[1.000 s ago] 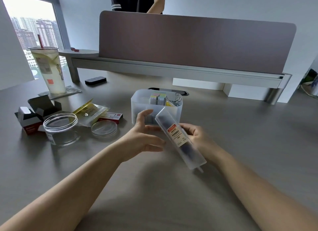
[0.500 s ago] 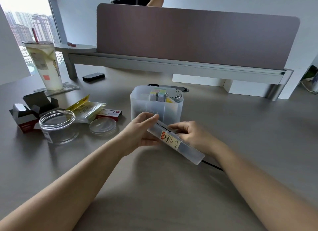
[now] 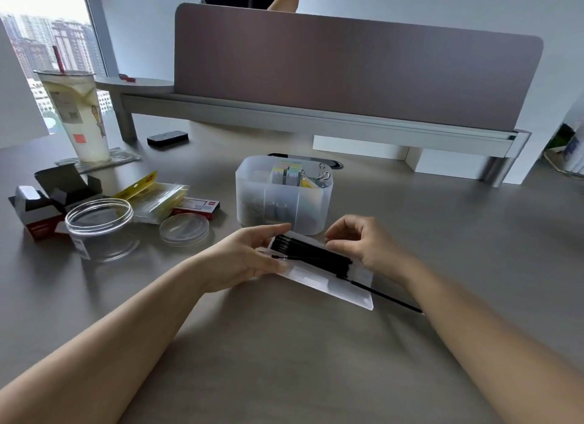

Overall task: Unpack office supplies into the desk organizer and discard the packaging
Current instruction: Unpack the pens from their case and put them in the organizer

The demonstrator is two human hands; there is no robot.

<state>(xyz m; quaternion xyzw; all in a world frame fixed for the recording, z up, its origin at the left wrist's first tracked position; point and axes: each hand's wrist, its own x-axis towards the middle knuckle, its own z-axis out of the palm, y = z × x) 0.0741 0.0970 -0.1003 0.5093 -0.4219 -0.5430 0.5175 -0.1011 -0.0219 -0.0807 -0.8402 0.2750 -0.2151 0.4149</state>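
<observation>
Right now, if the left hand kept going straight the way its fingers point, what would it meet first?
The left hand points up and right, away from the person. First in line looks like the desk organizer, just past the flat plastic case it steadies; depth is unclear.

Office: grey tabletop [image 3: 442, 221] with fabric privacy divider [image 3: 347, 72], cable grommet [image 3: 335, 164], desk organizer [image 3: 284, 215] holding binder clips [image 3: 322, 173], high-rise view through window [image 3: 47, 44].

At your 12 o'clock the organizer [image 3: 283, 199] stood just beyond your hands. At 10 o'clock the open jar [image 3: 98, 223], its lid [image 3: 184, 232] and boxes [image 3: 47, 202] crowded the bench [image 3: 474, 234], which lay bare from 1 to 3 o'clock.
</observation>
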